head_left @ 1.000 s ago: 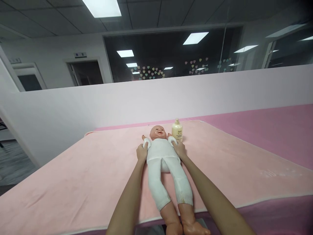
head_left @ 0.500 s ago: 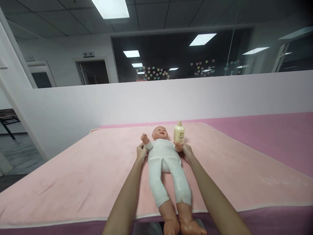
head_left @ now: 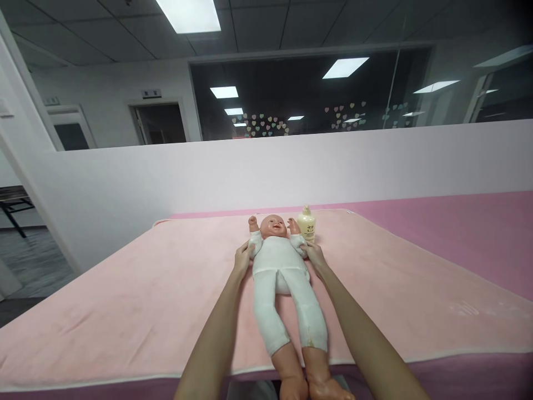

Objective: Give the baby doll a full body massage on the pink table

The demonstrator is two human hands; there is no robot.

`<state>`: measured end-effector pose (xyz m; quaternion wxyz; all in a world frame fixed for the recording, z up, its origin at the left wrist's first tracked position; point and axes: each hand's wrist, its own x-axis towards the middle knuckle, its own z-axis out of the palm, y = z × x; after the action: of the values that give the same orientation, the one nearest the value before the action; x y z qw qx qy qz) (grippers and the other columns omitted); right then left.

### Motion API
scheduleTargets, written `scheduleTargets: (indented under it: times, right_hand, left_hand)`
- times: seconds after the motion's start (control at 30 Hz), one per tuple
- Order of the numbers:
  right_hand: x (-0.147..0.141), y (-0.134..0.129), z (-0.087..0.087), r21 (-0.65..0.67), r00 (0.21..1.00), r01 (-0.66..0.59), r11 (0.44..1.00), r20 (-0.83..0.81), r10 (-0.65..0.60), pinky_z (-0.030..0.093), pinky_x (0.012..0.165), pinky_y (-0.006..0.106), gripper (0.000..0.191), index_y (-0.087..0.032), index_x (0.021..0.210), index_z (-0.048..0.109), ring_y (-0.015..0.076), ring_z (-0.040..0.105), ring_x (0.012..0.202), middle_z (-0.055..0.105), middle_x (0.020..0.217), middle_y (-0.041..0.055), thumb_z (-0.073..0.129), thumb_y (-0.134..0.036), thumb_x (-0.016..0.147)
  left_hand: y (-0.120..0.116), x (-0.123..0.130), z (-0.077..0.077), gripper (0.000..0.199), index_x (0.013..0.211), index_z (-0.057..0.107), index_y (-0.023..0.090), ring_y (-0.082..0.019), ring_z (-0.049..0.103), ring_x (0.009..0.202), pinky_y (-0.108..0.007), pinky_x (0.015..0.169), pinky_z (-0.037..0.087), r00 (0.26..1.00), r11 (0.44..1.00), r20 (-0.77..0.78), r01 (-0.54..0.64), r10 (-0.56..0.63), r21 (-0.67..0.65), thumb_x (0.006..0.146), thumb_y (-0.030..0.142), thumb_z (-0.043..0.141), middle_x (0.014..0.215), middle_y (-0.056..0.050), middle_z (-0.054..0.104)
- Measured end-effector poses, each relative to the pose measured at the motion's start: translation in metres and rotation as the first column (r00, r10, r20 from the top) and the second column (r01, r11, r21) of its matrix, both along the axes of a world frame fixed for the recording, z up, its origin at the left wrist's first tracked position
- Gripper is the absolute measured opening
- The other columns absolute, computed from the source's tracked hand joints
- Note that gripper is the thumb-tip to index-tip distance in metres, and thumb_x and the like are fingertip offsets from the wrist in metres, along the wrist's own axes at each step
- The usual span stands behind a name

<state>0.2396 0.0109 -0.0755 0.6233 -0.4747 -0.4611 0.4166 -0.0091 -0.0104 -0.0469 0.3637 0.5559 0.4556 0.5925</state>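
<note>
A baby doll (head_left: pixel 278 255) with a white cloth body lies face up on a pink towel (head_left: pixel 145 289), its feet pointing towards me past the towel's near edge. My left hand (head_left: pixel 243 258) is closed on the doll's arm at the left of the view. On the other side, my right hand (head_left: pixel 315 256) grips the doll's other arm near the elbow. Both doll forearms point up beside its head. Just behind the right-hand doll arm stands a pale yellow pump bottle (head_left: pixel 307 223), upright and partly covered by that arm.
Beyond the towel runs a low white wall (head_left: pixel 266 172) with a glass window (head_left: pixel 308 94) above it. A pink table surface (head_left: pixel 470 233) shows at the right. Far left, a dark-legged table (head_left: pixel 14 208) stands on the floor.
Both doll forearms have swung up and inward, from out at its sides to beside its head. My hands have shifted slightly and hold the arms closer to the elbows.
</note>
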Motion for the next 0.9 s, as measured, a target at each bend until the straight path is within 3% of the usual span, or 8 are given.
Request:
scheduleTargets:
  times: [0.1,0.17,0.3,0.43,0.57,0.7,0.8,0.9]
  right_hand:
    - [-0.002,0.000,-0.001,-0.027,0.988,0.058,0.998,0.145,-0.054,0.044,0.066,0.029,0.035,-0.015,0.085,0.068,0.0220,0.060,0.081,0.068,0.087,0.0069,0.057,-0.037,0.060]
    - [-0.004,0.002,-0.001,-0.042,0.966,0.113,0.993,0.237,-0.099,0.042,0.069,0.030,0.033,-0.016,0.083,0.068,0.0235,0.058,0.084,0.067,0.088,0.0088,0.057,-0.039,0.062]
    - [-0.010,0.009,-0.002,-0.069,0.926,0.192,0.979,0.344,-0.158,0.039,0.072,0.032,0.027,-0.017,0.080,0.065,0.0265,0.057,0.089,0.066,0.089,0.0121,0.055,-0.038,0.067]
    - [-0.010,0.011,-0.005,-0.067,0.928,0.180,0.981,0.342,-0.147,0.040,0.073,0.032,0.026,-0.018,0.082,0.064,0.0260,0.056,0.091,0.066,0.091,0.0117,0.055,-0.038,0.069]
    - [0.002,0.007,-0.006,-0.054,0.978,0.001,0.999,0.208,0.010,0.044,0.068,0.029,0.029,-0.018,0.085,0.065,0.0219,0.059,0.084,0.067,0.089,0.0078,0.057,-0.038,0.066]
    - [0.016,0.004,-0.005,-0.045,0.975,-0.223,0.974,0.006,0.224,0.047,0.065,0.029,0.028,-0.016,0.082,0.065,0.0182,0.061,0.072,0.067,0.080,0.0052,0.063,-0.028,0.057]
    - [0.021,0.003,-0.007,-0.030,0.923,-0.357,0.933,-0.161,0.349,0.046,0.064,0.028,0.026,-0.016,0.073,0.066,0.0162,0.059,0.067,0.065,0.072,0.0027,0.067,-0.017,0.048]
    - [0.024,0.003,-0.012,0.007,0.927,-0.323,0.947,-0.200,0.317,0.046,0.068,0.027,0.018,-0.016,0.063,0.065,0.0159,0.059,0.074,0.067,0.081,0.0042,0.069,-0.016,0.046]
  left_hand:
    - [0.004,0.000,-0.003,0.044,0.092,0.067,0.013,-0.018,0.056,0.073,-0.025,0.061,0.040,0.964,0.992,-0.239,-0.126,0.120,-0.010,0.073,0.049,0.051,0.085,-0.006,0.067]
    - [0.007,-0.001,-0.004,0.043,0.082,0.067,0.013,-0.017,0.054,0.068,-0.025,0.058,0.037,0.932,0.983,-0.320,-0.185,0.171,-0.016,0.073,0.051,0.051,0.076,-0.005,0.065]
    - [0.015,-0.002,-0.004,0.037,0.070,0.064,0.013,-0.016,0.051,0.063,-0.025,0.056,0.034,0.920,0.975,-0.341,-0.217,0.192,-0.037,0.073,0.049,0.053,0.066,-0.004,0.061]
    - [0.017,-0.001,-0.005,0.036,0.070,0.063,0.013,-0.017,0.051,0.064,-0.025,0.056,0.033,0.918,0.969,-0.332,-0.243,0.218,-0.035,0.074,0.047,0.052,0.066,-0.005,0.061]
    - [0.011,-0.001,-0.006,0.038,0.087,0.066,0.013,-0.016,0.054,0.068,-0.024,0.058,0.038,0.945,0.984,-0.283,-0.176,0.164,-0.020,0.075,0.046,0.053,0.078,-0.006,0.065]
    - [0.000,-0.002,-0.005,0.044,0.106,0.063,0.015,-0.014,0.056,0.067,-0.022,0.055,0.040,0.999,0.998,-0.039,-0.030,0.029,-0.048,0.066,0.032,0.060,0.089,-0.007,0.068]
    - [-0.003,-0.005,-0.007,0.042,0.095,0.067,0.015,-0.015,0.059,0.071,-0.022,0.057,0.042,0.988,0.999,0.153,-0.001,0.009,-0.049,0.054,0.016,0.063,0.093,-0.008,0.068]
    - [-0.002,-0.007,-0.010,0.028,0.077,0.068,0.014,-0.016,0.061,0.078,-0.023,0.062,0.045,0.975,0.998,0.221,-0.022,0.034,-0.054,0.050,0.014,0.060,0.094,-0.009,0.068]
